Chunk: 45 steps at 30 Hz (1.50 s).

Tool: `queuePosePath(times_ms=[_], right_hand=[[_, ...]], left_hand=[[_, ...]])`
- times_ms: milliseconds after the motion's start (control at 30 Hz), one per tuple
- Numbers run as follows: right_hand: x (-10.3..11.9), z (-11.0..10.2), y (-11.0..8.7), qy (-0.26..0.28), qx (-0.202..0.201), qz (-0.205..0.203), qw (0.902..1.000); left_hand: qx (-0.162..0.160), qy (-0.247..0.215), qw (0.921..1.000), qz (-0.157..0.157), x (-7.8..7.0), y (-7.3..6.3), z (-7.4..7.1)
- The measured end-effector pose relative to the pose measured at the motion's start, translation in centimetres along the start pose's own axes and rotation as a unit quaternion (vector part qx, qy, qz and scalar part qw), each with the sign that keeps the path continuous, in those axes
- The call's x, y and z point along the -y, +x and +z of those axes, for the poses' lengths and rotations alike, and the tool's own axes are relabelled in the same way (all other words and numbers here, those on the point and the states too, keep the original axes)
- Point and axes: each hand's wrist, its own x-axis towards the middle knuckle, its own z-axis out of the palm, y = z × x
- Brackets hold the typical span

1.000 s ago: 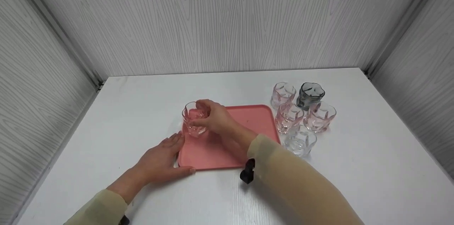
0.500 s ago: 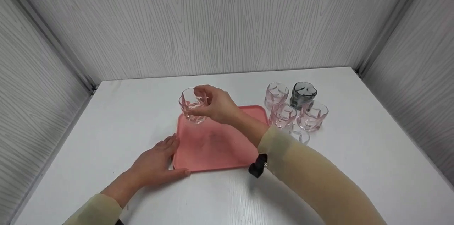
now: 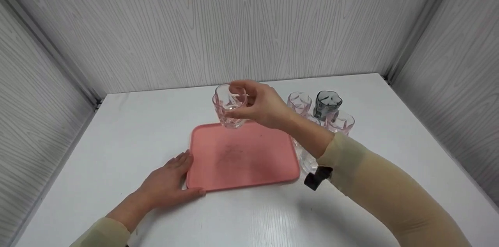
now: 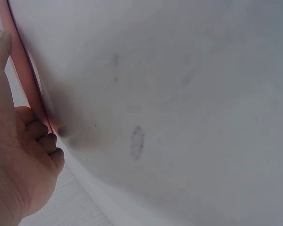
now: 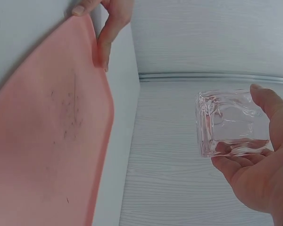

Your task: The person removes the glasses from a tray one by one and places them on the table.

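Note:
My right hand (image 3: pixel 269 106) grips a clear drinking glass (image 3: pixel 229 112) by its side, thumb on the near side and fingers on the far side. The glass is held up over the far edge of the pink tray (image 3: pixel 241 161), mouth upward. In the right wrist view the glass (image 5: pixel 233 123) looks colourless, with a wavy wall. At the tray's near left corner, my left hand (image 3: pixel 167 182) rests with fingers along the left edge and thumb at the front edge. The left wrist view shows the left hand (image 4: pixel 26 160) against the tray's rim (image 4: pixel 26 70).
Right of the tray stand several glasses: a smoky grey one (image 3: pixel 328 104), a pale pink one (image 3: pixel 299 101) and another pinkish one (image 3: pixel 343 121). My right forearm partly covers others, including a clear glass (image 3: pixel 308 161). Grained panels (image 3: pixel 234 25) enclose the white table (image 3: pixel 128 130).
My right hand has lifted the glass off the tray's far left corner and carried it up, away and rightward. My left hand stays at the tray's corner.

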Motion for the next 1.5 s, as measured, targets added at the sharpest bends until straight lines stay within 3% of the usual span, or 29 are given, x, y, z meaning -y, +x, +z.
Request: queuePosePath(times_ms=[233,767,1033,1500], right_hand=[[0.2,-3.5,-2.3,0.039,-0.002,0.021,0.999],[-2.5,-11.6,-9.1,-0.068,-0.035,0.023,0.9968],[-4.4,-14.4,-12.8,-0.113,-0.065,0.034,0.9909],[-7.3,-17.6,-17.9,-0.096,-0.082,0.041,0.9911]], left_hand=[[-0.019,0.002,0.9997,0.016,0.2,-0.1,0.1],[-0.013,0.007,0.9998,0.016,0.3,-0.4,0.0],[-0.016,0.007,0.9997,0.017,-0.1,-0.6,-0.1],[-0.014,-0.001,0.9997,0.02,-0.1,-0.4,0.2]])
